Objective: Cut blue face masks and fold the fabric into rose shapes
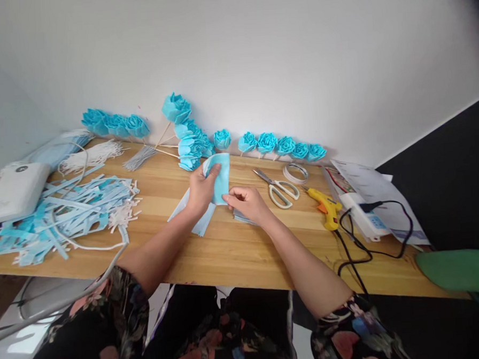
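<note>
On the left of the desk lay a heap of blue strips, and then came the left hand, fingers clamped on a blue sheet. The sheet was held up over the desk's middle, its long axis running from the wall toward the near edge. The right hand pinched its near right corner between fingers, left of the scissors.

Left hand and right hand pinch a blue sheet, scissors at its three o'clock on the counter.
</note>
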Demonstrator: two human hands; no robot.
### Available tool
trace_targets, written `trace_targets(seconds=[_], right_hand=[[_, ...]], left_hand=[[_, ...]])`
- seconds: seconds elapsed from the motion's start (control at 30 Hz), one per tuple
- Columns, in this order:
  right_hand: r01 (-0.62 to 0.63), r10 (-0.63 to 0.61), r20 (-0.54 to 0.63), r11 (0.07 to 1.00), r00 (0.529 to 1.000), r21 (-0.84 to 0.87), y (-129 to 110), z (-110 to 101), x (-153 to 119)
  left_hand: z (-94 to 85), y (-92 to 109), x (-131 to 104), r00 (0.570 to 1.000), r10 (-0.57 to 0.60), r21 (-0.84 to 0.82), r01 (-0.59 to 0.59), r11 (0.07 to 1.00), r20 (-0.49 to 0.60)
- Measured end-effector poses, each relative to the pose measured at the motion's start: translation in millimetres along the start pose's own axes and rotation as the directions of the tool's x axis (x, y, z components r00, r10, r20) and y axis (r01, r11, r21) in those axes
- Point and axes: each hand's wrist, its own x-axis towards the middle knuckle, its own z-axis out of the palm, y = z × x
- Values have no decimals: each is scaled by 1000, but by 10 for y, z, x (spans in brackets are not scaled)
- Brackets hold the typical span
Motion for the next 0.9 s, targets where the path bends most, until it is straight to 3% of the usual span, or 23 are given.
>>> trace_targets(seconds=[0.17, 0.3, 0.4, 0.5, 0.63, 0.7, 0.77, 0.83, 0.9], right_hand=[[48, -46, 38, 996, 998, -75, -83, -125, 2], [-14, -54, -175, 932, 983, -363, -89, -527, 34], [-196, 25, -264, 738, 964, -646, 8, -847, -29], [-300, 104, -287, 499, 952, -813, 195, -998, -177], [-312, 132, -282, 387, 950, -868, 445, -962, -326], [-326, 138, -296, 379, 945, -866, 516, -933, -335], [-334, 129, -310, 428, 942, -840, 547, -941, -311], [-365, 149, -345, 575, 927, -732, 540, -980, -277], [-398, 227, -386, 798, 894, -453, 490, -1022, -253]], left_hand=[[-59, 15, 114, 985, -91, -82, 80, 993, -148], [-83, 9, 175, 970, -140, -153, 110, 982, -199], [-81, 11, 179, 968, -151, -159, 120, 980, -200], [-73, 26, 160, 976, -139, -166, 111, 980, -170], [-61, 59, 136, 981, -139, -206, 109, 972, -133], [-54, 76, 129, 981, -143, -227, 111, 968, -129], [-50, 89, 128, 980, -153, -243, 118, 963, -130], [-52, 94, 134, 976, -170, -255, 132, 958, -134], [-61, 92, 145, 973, -189, -265, 149, 953, -134]])
